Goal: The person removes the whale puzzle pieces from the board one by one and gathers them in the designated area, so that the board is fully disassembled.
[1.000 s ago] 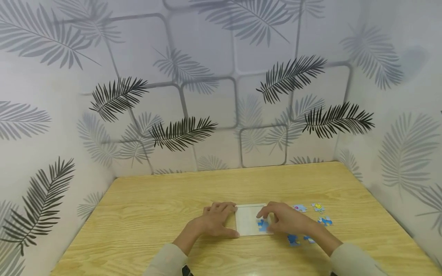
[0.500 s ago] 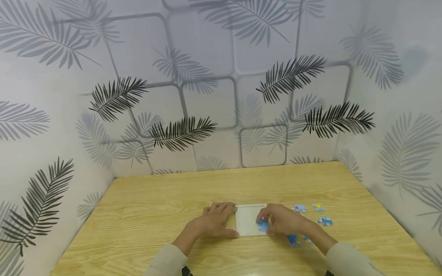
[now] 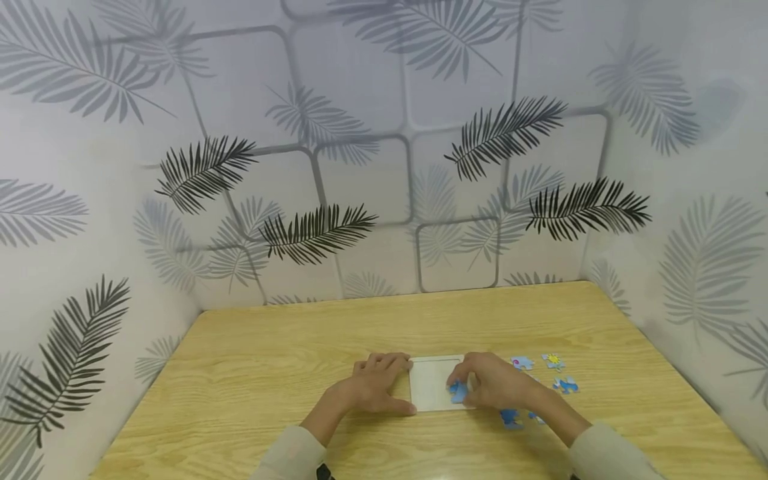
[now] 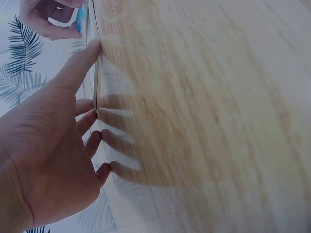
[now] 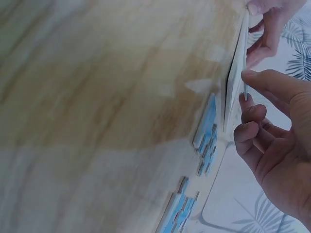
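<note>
A flat white puzzle tray with a raised rim lies on the wooden table. At its left edge rests my left hand, thumb touching the near corner and index finger at the far corner; its other fingertips touch the table, as the left wrist view shows. Over the tray's right part, my right hand pinches a blue jigsaw piece between thumb and fingers. In the right wrist view this jigsaw piece appears edge-on, close above the tray. The fingers hide part of it.
Several loose jigsaw pieces lie right of the tray: a light blue one with a pink swirl, one with a yellow flower, a blue one and a darker blue one. My right forearm partly covers others. A leaf-patterned backdrop surrounds the table.
The right hand keeps its pinch on the blue jigsaw piece, which has shifted and turned slightly over the tray. The left hand stays in place.
</note>
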Motion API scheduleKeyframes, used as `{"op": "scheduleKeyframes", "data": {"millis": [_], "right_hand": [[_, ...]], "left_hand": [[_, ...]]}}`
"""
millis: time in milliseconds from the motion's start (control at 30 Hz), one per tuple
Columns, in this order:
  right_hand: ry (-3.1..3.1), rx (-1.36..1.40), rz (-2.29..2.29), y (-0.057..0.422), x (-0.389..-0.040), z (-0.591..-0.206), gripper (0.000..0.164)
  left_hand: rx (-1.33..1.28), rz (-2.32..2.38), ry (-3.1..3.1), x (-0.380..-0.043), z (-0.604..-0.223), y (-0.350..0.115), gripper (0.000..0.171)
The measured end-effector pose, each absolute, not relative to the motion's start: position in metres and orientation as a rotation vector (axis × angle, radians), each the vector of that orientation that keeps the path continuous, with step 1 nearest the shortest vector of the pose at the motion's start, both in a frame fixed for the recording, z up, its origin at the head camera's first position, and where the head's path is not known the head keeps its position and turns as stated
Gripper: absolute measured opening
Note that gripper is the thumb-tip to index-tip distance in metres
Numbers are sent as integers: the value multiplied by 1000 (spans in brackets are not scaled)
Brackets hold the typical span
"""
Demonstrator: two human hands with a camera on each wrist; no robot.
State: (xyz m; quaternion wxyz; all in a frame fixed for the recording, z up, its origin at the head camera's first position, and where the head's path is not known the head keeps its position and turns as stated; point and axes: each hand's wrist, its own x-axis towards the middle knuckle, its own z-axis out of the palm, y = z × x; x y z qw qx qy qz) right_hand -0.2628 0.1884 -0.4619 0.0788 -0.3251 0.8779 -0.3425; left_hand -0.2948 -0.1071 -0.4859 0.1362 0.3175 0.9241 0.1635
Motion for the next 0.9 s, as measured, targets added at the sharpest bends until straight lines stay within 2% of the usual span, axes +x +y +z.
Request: {"op": "scheduleKeyframes", "data": {"millis": [567, 900], "right_hand": [[2748, -1143, -1155, 264, -246, -454, 27], [2793, -1123, -1179, 302, -234, -457, 24]], "left_hand": [[926, 458, 2671, -298, -491, -108, 84], [917, 479, 2665, -301, -493, -108, 86]]}}
